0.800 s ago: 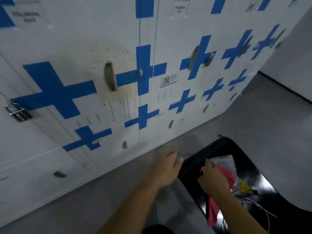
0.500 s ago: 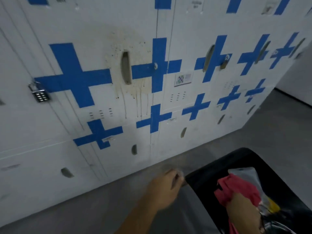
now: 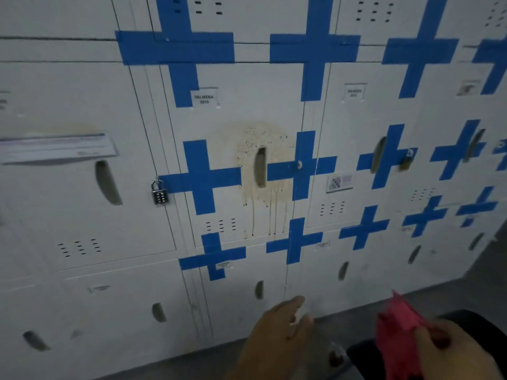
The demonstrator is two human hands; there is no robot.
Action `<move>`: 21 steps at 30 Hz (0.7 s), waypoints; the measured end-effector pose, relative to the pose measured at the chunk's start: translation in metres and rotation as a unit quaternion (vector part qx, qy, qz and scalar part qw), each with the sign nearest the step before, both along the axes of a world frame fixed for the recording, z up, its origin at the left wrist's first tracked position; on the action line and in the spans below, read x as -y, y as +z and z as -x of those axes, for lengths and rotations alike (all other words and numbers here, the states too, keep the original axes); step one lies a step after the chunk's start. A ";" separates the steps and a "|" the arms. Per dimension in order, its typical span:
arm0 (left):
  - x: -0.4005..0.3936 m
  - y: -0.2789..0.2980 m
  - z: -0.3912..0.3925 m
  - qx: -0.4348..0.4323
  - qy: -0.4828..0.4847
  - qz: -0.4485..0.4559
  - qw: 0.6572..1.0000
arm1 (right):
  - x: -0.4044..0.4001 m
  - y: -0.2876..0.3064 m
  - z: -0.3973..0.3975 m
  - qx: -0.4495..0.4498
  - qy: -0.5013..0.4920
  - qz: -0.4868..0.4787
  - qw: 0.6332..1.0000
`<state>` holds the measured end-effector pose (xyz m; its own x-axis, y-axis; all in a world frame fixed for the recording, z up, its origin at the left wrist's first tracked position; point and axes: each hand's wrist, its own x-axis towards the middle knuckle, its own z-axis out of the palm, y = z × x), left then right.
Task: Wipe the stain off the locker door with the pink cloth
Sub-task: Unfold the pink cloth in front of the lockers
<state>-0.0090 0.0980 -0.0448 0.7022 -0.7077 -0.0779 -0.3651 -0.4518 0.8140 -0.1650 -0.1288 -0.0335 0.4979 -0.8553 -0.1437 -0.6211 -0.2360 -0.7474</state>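
Note:
A brownish stain (image 3: 263,171) with dark specks and drip lines spreads around the handle slot of a white locker door (image 3: 236,119) marked with blue tape crosses. Low at the right, my right hand (image 3: 450,349) grips the pink cloth (image 3: 397,333), which hangs bunched in front of a black bag. My left hand (image 3: 277,333) is held out below the stained door with relaxed fingers, holding nothing. Both hands are well below the stain and apart from the lockers.
A combination padlock (image 3: 160,193) hangs on the door left of the stained one. The black bag (image 3: 472,322) sits at the bottom right. A grey floor strip (image 3: 428,294) runs along the locker base. A paper label (image 3: 55,146) is stuck at the left.
The view has tilted up and moved closer to the lockers. My right hand has lifted the pink cloth out of the black bag. My left hand stays low, fingers extended.

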 end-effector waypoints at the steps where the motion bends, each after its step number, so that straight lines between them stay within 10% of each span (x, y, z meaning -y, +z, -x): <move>1: -0.002 0.004 -0.006 0.007 0.005 0.009 1.000 | -0.003 0.013 -0.012 0.009 -0.004 -0.014 1.000; 6: -0.006 0.014 -0.040 0.024 0.012 0.029 0.999 | -0.053 0.059 -0.054 0.092 -0.081 0.062 0.990; 21: 0.059 0.077 -0.125 0.024 0.025 0.215 0.976 | -0.065 0.116 -0.193 0.310 0.153 0.014 0.938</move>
<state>0.1160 0.0390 0.0325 0.7317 -0.6330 0.2529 -0.3940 -0.0900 0.9147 0.0276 -0.0638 0.0826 0.7010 -0.6583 0.2742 0.0306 -0.3564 -0.9338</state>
